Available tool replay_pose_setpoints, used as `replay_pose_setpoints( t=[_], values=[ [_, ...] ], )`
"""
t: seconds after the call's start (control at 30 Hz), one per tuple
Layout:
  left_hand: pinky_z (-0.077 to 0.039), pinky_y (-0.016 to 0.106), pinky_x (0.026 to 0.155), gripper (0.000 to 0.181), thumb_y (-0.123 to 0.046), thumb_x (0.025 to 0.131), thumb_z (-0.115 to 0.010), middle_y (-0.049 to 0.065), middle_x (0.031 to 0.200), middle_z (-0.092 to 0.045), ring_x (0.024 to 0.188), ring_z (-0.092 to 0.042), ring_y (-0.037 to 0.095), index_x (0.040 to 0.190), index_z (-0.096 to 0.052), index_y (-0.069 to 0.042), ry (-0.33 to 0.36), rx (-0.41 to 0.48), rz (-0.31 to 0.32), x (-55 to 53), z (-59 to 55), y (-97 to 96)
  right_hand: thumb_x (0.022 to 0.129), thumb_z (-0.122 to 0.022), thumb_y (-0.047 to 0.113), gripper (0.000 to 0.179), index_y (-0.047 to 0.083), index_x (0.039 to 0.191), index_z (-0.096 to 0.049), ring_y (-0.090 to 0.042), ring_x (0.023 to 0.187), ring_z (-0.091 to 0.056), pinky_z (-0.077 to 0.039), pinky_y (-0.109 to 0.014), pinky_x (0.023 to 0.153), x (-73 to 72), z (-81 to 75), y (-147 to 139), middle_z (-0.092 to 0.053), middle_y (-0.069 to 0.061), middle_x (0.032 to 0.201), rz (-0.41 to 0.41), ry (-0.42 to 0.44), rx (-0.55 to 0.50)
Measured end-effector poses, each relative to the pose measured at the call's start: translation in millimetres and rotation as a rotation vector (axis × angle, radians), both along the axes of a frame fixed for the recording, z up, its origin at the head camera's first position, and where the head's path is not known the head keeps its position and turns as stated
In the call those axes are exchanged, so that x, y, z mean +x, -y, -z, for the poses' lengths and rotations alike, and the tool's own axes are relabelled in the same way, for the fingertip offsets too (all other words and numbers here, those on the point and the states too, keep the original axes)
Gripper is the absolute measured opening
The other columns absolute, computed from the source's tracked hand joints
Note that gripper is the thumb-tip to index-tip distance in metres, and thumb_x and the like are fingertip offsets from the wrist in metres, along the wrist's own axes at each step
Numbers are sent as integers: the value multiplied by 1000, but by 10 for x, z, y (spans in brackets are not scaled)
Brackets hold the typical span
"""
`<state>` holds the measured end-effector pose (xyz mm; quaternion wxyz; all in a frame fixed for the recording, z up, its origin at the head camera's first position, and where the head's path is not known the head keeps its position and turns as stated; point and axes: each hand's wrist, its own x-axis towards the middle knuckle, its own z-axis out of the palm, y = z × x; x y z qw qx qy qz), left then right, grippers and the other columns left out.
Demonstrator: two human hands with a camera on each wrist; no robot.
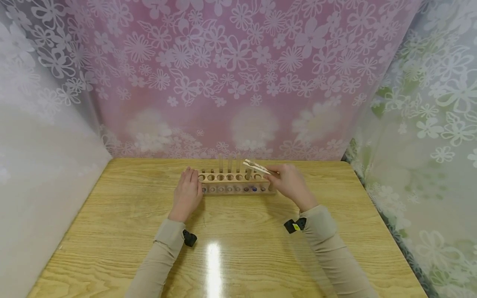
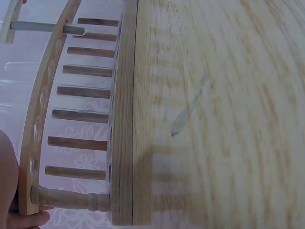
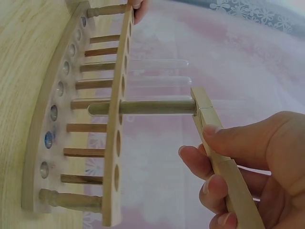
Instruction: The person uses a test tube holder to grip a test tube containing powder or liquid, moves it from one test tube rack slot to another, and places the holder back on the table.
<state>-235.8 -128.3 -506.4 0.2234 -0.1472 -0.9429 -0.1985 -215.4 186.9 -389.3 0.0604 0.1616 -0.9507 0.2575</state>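
Note:
A wooden test tube rack [image 1: 234, 183] stands at the table's back, with a row of holes in its top bar and pegs along the far side. My left hand [image 1: 187, 194] grips the rack's left end, its fingers around the end of the top bar in the left wrist view. My right hand [image 1: 292, 186] holds a wooden test tube clamp [image 3: 233, 186] by its handle. Clasped near its mouth by the clamp is a test tube [image 3: 157, 107] with a greyish-green look. Its rounded bottom passes through a hole in the top bar and hangs above the lower board.
Several clear test tubes [image 3: 162, 81] stand upside down on the far-side pegs, close to the clamped tube. Bluish marks show in some hollows of the lower board. Behind the wooden table [image 1: 238, 231] hangs a pink flowered curtain [image 1: 223, 74].

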Motion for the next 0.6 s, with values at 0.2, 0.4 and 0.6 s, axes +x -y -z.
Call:
replay_pose_setpoints(
  t=[0.2,0.4,0.6],
  values=[
    [-35,55,113,30,-5,99,-48,29,122,-59,133,-45,44,121,-57,13,-11,10,-2,2,-1,-1,93,-71,21,34,5,123,-71,-12,51,-53,-34,-28,43,47,-86,-11,-75,-10,93,19,-14,13],
    [-33,54,114,30,-6,100,-45,30,122,-59,132,-45,45,119,-57,13,-14,14,0,8,-10,-4,94,-70,22,35,6,125,-70,-13,46,-46,-33,-28,41,84,-162,-36,-75,-11,93,14,-31,4],
    [-33,54,114,30,-6,100,-45,30,124,-58,132,-45,44,120,-57,13,-8,13,2,4,-6,-4,94,-70,19,36,3,126,-68,-14,56,-60,-39,-29,44,105,-203,-75,-74,-16,96,11,-46,-17]
  ],
)
